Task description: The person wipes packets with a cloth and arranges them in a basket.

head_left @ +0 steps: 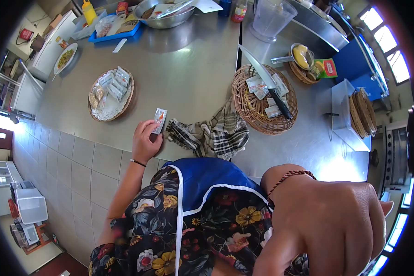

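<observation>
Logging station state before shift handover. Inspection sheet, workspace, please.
Surface: metal counter, shiny, a seam running between two sections.
Job's things: single sachet near the front edge; left basket and right basket, both containing packets.
Clutter: knife lying across the right basket, blade tip past its rim; crumpled checked cloth; blue tray and metal bowl at the back, both loaded.
Hands: left hand touches the single sachet; right hand raised close to the camera, palm side hidden.
Cables: nothing seen on the counter.
Surroundings: tiled floor at left, bright windows at right.
</observation>
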A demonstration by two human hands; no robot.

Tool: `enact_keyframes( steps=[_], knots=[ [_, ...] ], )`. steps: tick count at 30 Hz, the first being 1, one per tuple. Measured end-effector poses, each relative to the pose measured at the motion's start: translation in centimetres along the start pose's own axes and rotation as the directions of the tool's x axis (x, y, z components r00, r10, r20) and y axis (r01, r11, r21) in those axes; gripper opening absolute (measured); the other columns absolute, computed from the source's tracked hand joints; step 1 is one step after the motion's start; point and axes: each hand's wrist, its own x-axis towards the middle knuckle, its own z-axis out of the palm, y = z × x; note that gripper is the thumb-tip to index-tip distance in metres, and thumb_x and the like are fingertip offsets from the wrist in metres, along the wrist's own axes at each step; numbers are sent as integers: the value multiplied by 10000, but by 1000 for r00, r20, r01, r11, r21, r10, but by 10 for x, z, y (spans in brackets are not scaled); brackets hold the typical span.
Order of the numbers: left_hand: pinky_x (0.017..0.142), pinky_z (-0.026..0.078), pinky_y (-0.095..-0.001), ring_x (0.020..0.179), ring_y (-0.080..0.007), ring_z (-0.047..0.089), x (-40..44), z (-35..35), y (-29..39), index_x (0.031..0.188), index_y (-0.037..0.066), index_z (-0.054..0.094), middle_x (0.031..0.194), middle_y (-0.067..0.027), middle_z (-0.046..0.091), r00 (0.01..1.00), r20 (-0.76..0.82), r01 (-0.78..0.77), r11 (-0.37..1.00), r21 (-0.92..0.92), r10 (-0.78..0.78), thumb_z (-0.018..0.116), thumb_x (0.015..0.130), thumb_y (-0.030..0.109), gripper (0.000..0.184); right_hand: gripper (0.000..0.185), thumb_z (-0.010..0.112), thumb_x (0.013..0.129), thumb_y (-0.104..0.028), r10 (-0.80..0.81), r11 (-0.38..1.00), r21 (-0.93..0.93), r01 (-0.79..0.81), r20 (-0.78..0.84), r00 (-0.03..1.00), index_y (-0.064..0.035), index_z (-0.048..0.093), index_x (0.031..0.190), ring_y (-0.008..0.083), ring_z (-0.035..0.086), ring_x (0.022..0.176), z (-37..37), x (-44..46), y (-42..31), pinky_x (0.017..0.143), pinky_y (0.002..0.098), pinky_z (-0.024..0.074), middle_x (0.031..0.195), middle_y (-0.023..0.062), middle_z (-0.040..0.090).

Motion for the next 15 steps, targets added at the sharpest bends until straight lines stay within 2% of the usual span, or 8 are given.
enact_keyframes(
  steps=[6, 8, 9, 11, 12, 13, 14, 15],
  knots=[
    [828, 480, -394, 902, -277, 614, -10, 5, -8, 914, 83, 684, 973, -71, 651, 996, -74, -34, 991, 126, 43, 748, 721, 65, 204, 330, 477, 938, -184, -19, 991, 136, 20, -6, 1000, -44, 535, 645, 156, 500, 563, -14, 7, 19, 635, 461, 518, 659, 19, 504],
    [817, 478, -389, 895, -263, 615, -14, 6, -11, 898, 91, 694, 947, -53, 656, 996, -82, -33, 992, 124, 44, 756, 726, 69, 184, 526, 382, 1009, -443, -192, 966, 179, 185, 24, 981, -47, 585, 729, 230, 571, 630, -33, 6, 46, 706, 501, 491, 722, 67, 585],
    [812, 478, -388, 891, -258, 616, -13, 7, -10, 888, 94, 699, 931, -45, 658, 995, -94, -32, 992, 120, 43, 758, 728, 69, 173, 501, 425, 997, -448, -77, 997, 25, 79, -59, 995, -43, 597, 757, 233, 578, 672, -54, -9, 54, 733, 491, 485, 756, 69, 594],
    [805, 477, -385, 883, -249, 617, -12, 6, -10, 873, 98, 707, 909, -33, 661, 994, -97, -44, 992, 115, 55, 762, 731, 71, 155, 464, 511, 973, -458, 158, 952, -225, -208, -222, 962, -35, 620, 814, 239, 592, 756, -95, -38, 72, 789, 470, 473, 823, 75, 613],
    [803, 477, -382, 879, -245, 617, -12, 5, -10, 868, 99, 710, 902, -29, 662, 994, -91, -55, 992, 114, 66, 763, 733, 72, 147, 353, 556, 955, -371, 262, 781, -439, -443, -414, 872, -36, 639, 879, 231, 606, 806, -109, -56, 89, 817, 441, 481, 865, 81, 627],
    [801, 476, -380, 875, -242, 617, -12, 5, -11, 862, 100, 713, 895, -26, 663, 993, -87, -64, 991, 113, 74, 764, 734, 73, 140, 253, 602, 937, -284, 357, 455, -565, -688, -592, 722, -37, 658, 944, 224, 620, 856, -122, -75, 106, 844, 412, 489, 908, 86, 642],
    [796, 483, -377, 873, -243, 623, -11, 4, -9, 863, 102, 719, 889, -26, 670, 994, -82, -61, 992, 113, 71, 760, 745, 84, 127, 186, 648, 919, -197, 425, 124, -544, -830, -726, 540, -38, 676, 1009, 216, 635, 905, -136, -93, 123, 872, 383, 497, 950, 92, 656],
    [794, 486, -375, 872, -244, 626, -11, 4, -10, 862, 101, 718, 887, -26, 672, 994, -81, -69, 991, 112, 79, 757, 747, 86, 122, 182, 652, 902, -175, 404, -40, -710, -703, -655, 638, -50, 678, 1032, 235, 638, 923, -141, -116, 133, 873, 375, 501, 986, 91, 661]
  ],
)
